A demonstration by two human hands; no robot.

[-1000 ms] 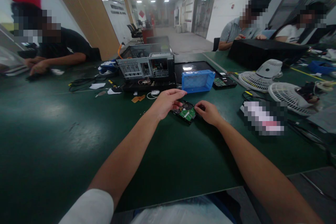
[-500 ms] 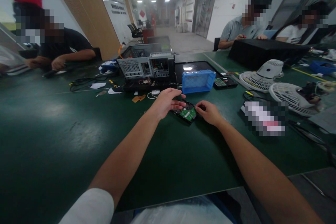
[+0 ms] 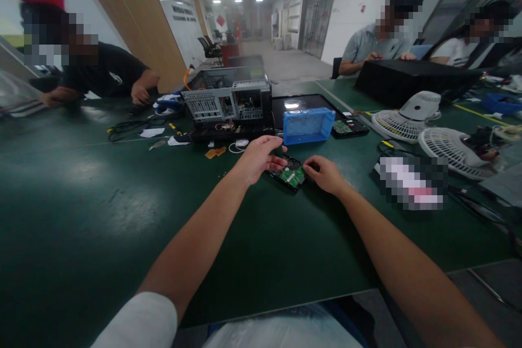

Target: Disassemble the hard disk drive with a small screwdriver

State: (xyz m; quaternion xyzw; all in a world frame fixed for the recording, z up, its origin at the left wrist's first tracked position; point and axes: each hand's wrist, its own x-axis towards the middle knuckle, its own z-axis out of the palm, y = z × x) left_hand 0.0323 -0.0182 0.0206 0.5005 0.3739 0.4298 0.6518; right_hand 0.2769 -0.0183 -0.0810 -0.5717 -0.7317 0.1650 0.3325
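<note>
On the green table lies a hard drive (image 3: 292, 177), its green circuit board facing up. My left hand (image 3: 263, 160) is over its far left side, fingers curled round something dark, too small to make out. At the drive's right edge my right hand (image 3: 322, 173) is closed, thumb and forefinger pinched on the edge. Part of the drive is hidden under my left fingers. Just behind stands a blue plastic bin (image 3: 309, 127), tipped on its side.
An opened computer case (image 3: 228, 103) stands behind my left hand. Another drive (image 3: 349, 127) lies right of the bin. White fan parts (image 3: 452, 152) and cables are at the right. A black box (image 3: 411, 82) stands before two people; another person sits at the left.
My hands and the hard drive stay almost still. The person at the left has moved an arm to the right across the table.
</note>
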